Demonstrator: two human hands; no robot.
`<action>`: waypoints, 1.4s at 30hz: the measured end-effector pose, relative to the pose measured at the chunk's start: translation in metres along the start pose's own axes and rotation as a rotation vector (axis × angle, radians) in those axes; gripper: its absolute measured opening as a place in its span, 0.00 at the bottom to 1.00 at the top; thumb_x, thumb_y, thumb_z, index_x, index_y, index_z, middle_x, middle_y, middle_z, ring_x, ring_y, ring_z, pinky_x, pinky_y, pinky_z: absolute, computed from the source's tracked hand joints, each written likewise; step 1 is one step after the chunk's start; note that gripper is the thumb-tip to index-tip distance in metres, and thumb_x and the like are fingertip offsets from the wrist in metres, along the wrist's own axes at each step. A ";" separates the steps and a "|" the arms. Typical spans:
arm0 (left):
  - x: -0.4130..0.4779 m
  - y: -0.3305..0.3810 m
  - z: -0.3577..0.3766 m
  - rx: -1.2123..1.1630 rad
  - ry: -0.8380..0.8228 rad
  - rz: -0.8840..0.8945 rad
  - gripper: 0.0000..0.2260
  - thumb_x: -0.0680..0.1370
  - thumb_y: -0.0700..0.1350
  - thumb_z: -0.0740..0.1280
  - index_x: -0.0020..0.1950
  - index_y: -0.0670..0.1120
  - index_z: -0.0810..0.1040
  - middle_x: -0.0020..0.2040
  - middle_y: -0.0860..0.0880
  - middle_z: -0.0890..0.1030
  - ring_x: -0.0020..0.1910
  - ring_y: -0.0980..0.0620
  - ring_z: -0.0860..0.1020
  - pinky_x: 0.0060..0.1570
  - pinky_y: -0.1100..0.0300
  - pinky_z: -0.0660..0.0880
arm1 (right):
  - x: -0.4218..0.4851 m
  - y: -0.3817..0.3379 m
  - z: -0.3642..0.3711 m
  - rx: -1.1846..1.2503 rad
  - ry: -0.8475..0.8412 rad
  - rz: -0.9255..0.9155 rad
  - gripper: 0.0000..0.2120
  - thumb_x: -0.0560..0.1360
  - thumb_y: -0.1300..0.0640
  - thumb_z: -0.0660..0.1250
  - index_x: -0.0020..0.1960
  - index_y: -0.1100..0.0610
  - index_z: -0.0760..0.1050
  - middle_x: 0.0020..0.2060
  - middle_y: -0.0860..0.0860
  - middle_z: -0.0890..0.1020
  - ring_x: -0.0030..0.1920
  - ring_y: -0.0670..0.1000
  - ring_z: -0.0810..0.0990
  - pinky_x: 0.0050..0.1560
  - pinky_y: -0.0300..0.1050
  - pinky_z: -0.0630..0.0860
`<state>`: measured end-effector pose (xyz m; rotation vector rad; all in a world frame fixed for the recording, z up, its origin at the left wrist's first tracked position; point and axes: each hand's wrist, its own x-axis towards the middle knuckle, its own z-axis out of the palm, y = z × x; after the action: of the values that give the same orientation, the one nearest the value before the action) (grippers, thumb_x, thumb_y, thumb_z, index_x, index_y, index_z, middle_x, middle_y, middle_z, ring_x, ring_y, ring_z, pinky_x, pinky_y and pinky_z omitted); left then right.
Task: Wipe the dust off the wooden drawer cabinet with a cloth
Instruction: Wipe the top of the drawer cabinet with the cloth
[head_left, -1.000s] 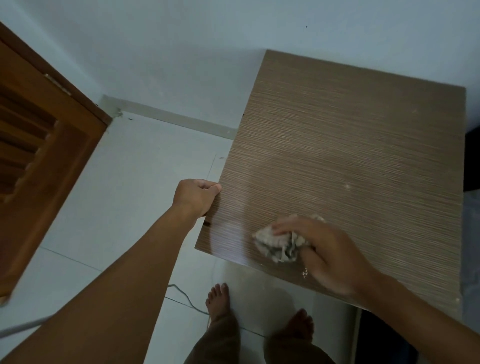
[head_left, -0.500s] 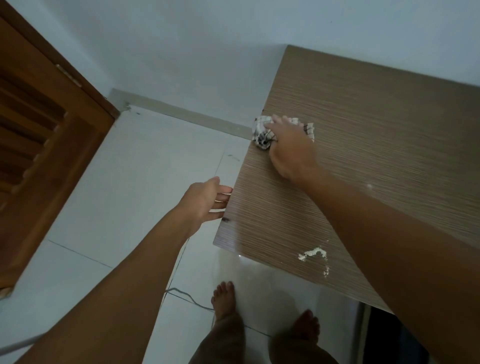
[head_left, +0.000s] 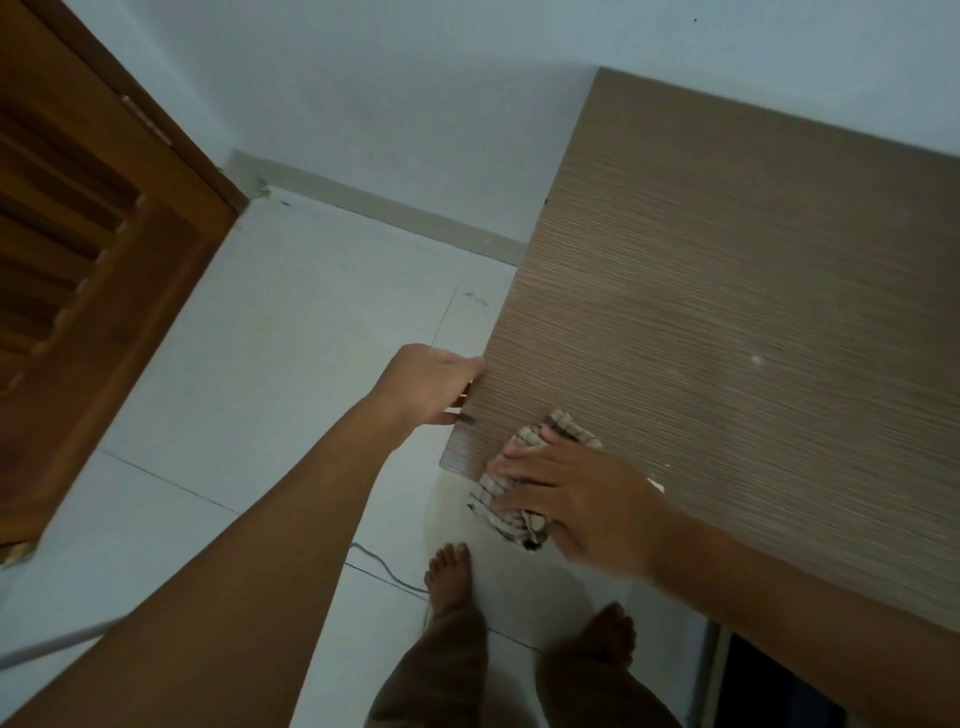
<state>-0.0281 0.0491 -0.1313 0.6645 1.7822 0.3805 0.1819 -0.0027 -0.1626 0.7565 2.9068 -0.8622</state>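
Head view, only one available: right hand (head_left: 576, 499) is pulling the checked cloth (head_left: 522, 527) back onto the near-left corner of the wooden drawer cabinet (head_left: 727, 312), fingers lying fairly straight and pressing flat on it rather than wrapping it, so a wide, open-palm hold. Part of the cloth is hanging off the front edge. Half a second ago that hand was working up at the far end of the left edge; a second ago it was sitting near the front edge, so it looks like it's finishing a full out-and-back stroke along the left side. Left hand (head_left: 431, 382) is bracing on the cabinet's left edge, thumb at the lip and fingers against the side panel, gripping the board; half a second ago its fingers were spread and just off the edge. The white crumbs (head_left: 655, 486) by the front edge are mostly hiding behind the right wrist now, only a sliver showing, whereas they were lying fully exposed half a second ago. A white speck (head_left: 756, 360) is sitting mid-top as before. My read: left strip is getting covered, but the crumbs, the speck and the whole right half are waiting for passes, so the job is looking well short of done.
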 end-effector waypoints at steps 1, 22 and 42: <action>0.000 -0.001 0.003 0.076 0.006 0.038 0.12 0.77 0.48 0.70 0.56 0.42 0.82 0.45 0.49 0.84 0.44 0.53 0.83 0.44 0.58 0.81 | -0.008 0.001 -0.002 -0.006 0.001 0.000 0.21 0.70 0.55 0.55 0.58 0.50 0.80 0.62 0.49 0.80 0.66 0.51 0.75 0.68 0.59 0.68; -0.013 -0.012 0.047 0.315 0.086 0.129 0.28 0.73 0.52 0.73 0.69 0.45 0.70 0.63 0.46 0.77 0.61 0.45 0.76 0.60 0.53 0.72 | -0.063 0.046 -0.014 0.204 0.727 1.097 0.24 0.76 0.64 0.60 0.71 0.55 0.69 0.75 0.51 0.65 0.76 0.50 0.59 0.75 0.55 0.55; -0.008 -0.012 0.043 0.290 0.029 0.113 0.29 0.73 0.52 0.74 0.70 0.45 0.70 0.64 0.47 0.77 0.62 0.45 0.75 0.64 0.48 0.72 | -0.067 -0.120 0.054 0.358 0.632 0.891 0.18 0.72 0.56 0.55 0.60 0.49 0.73 0.57 0.48 0.81 0.58 0.44 0.78 0.59 0.45 0.75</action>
<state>0.0113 0.0314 -0.1450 0.9709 1.8495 0.2092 0.1803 -0.1483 -0.1370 2.4480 2.2869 -1.1297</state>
